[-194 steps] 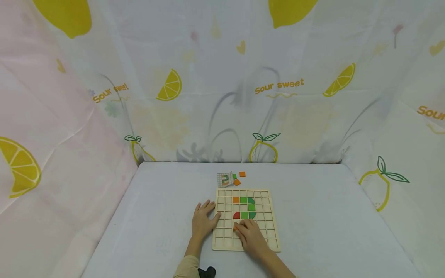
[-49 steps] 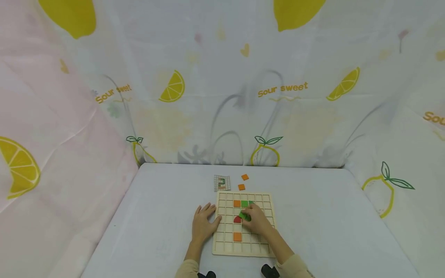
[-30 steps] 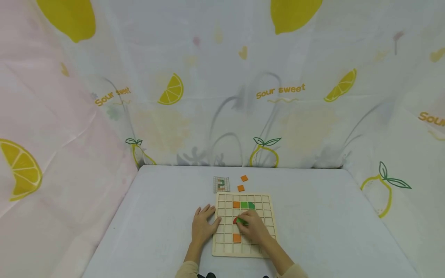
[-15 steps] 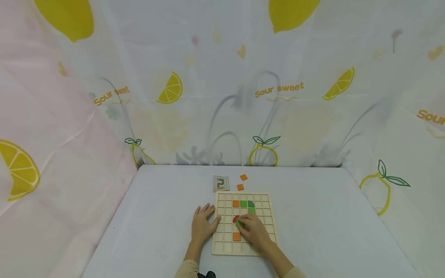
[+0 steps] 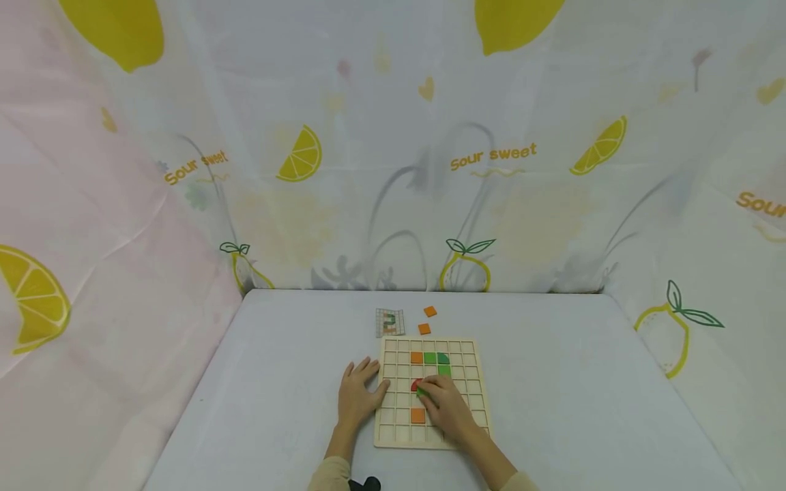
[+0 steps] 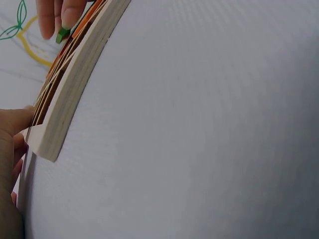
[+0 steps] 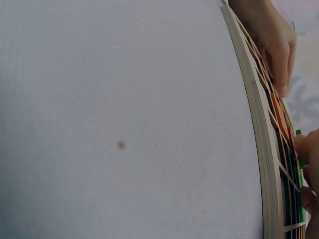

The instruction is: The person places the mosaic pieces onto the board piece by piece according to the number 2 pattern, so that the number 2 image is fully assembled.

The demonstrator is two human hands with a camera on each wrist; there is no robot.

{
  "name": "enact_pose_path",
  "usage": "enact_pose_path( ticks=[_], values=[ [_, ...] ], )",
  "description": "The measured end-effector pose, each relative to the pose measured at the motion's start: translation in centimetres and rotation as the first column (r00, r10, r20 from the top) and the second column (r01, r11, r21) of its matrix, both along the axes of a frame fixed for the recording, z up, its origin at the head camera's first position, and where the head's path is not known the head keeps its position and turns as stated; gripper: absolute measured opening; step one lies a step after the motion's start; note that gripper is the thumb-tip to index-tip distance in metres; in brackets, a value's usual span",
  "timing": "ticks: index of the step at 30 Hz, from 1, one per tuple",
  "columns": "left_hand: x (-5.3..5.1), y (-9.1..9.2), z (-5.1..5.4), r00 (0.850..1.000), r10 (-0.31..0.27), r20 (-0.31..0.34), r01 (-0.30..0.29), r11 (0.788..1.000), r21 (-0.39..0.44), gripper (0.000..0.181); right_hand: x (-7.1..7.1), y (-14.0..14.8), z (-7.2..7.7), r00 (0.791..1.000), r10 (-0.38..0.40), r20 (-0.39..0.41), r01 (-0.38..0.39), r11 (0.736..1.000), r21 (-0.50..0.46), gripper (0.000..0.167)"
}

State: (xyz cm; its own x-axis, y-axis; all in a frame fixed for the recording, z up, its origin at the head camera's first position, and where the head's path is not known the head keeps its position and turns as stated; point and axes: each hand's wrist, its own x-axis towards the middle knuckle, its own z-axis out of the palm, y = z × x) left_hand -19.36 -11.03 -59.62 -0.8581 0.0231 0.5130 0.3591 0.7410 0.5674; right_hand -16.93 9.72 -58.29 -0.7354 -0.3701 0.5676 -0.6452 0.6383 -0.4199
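Note:
A pale wooden grid board lies on the white table. My left hand rests at its left edge, fingers spread and thumb over the rim. My right hand pinches a small green tile just over the board, beside a red curved-edge tile. In the top tile row sit an orange square tile, a green square tile and a dark green rounded tile. Under that rounded tile is another green tile. A lower orange tile sits alone. My right hand hides the cells beneath it.
Behind the board lie a small printed pattern card and two loose orange tiles, one nearer and one farther. A black object shows by the left sleeve. Lemon-print fabric hangs behind the table.
The right hand has let go of the lower orange tile and now pinches a green one, shifting slightly beside the red tile. The loose green tile left the card's side; the card moved left.

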Motion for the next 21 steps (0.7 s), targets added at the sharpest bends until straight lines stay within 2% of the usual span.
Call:
enact_pose_path(
  ticks=[9, 14, 21],
  values=[
    [0.0, 0.0, -0.1, 1.0, -0.005, 0.005, 0.005, 1.0, -0.001, 0.037, -0.8, -0.6, -0.2, 0.998, 0.033, -0.059, -0.033, 0.999, 0.005, 0.023],
    [0.0, 0.0, -0.2, 1.0, -0.001, 0.011, 0.001, 1.0, 0.003, 0.037, -1.2, -0.8, -0.3, 0.998, 0.019, -0.056, -0.016, 0.998, 0.053, 0.022],
    [-0.1, -0.1, -0.2, 1.0, -0.001, 0.004, 0.001, 1.0, 0.0, 0.037, -1.3, -0.9, 0.0, 0.999, -0.008, -0.052, 0.011, 0.998, 0.057, 0.02]
  ],
)
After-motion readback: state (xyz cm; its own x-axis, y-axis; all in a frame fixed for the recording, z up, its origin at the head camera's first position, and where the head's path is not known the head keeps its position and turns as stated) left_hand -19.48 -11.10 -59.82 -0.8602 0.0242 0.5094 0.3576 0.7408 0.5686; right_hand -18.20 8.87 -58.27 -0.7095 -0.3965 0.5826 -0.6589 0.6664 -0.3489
